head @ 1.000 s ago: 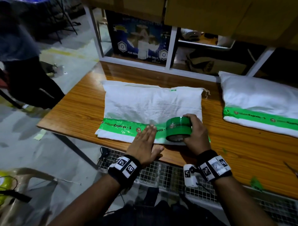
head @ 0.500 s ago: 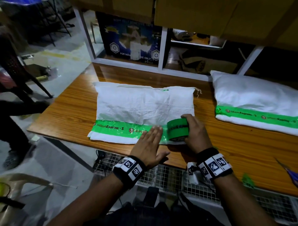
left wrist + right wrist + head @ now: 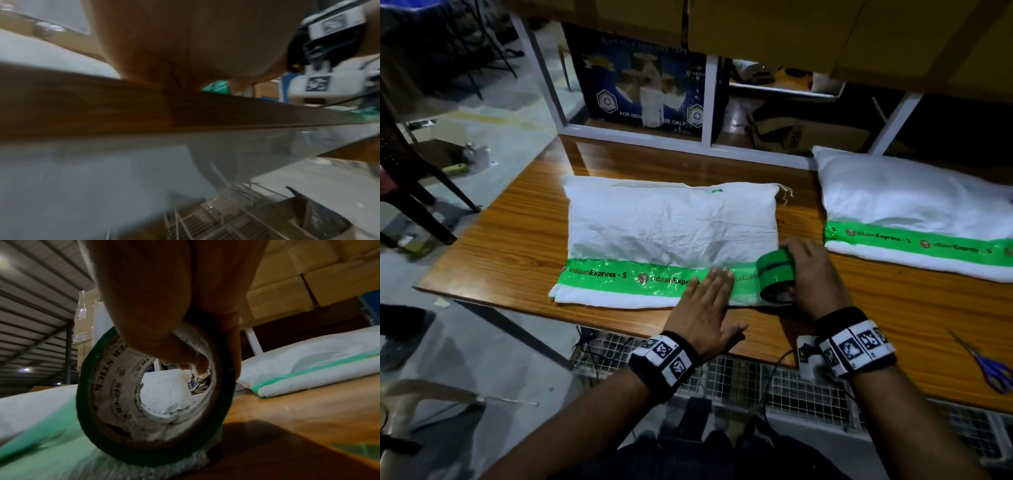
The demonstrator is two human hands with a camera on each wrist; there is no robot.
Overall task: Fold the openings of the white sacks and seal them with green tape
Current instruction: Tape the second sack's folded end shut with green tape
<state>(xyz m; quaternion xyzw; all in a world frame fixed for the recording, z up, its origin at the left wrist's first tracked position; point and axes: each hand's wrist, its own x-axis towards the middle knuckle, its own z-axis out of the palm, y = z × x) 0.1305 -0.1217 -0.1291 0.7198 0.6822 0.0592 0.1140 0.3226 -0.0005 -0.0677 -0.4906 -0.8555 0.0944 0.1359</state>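
**Taping near sack, roll at its right end**

Table (image 3: 517, 240): wood top, long axis left-right. Near sack (image 3: 671, 226) lay flat at the table's middle, long axis left-right, folded opening along the front edge toward the person. Second sack (image 3: 914, 205) lay well apart at right, already banded with tape, same orientation.

Tape strip (image 3: 619, 279) ran left-right along the near sack's fold, print reading left to right.

Left hand (image 3: 705, 315) lay flat, fingers straight and close together, pressing the strip just left of the roll.

Right hand (image 3: 811, 274) gripped the roll (image 3: 775, 274), thumb inside the core, fingers over the outside. Roll stood on edge at the sack's right end, core axis pointing front to back.

Scissors (image 3: 989, 366) lay at the table's right front edge.
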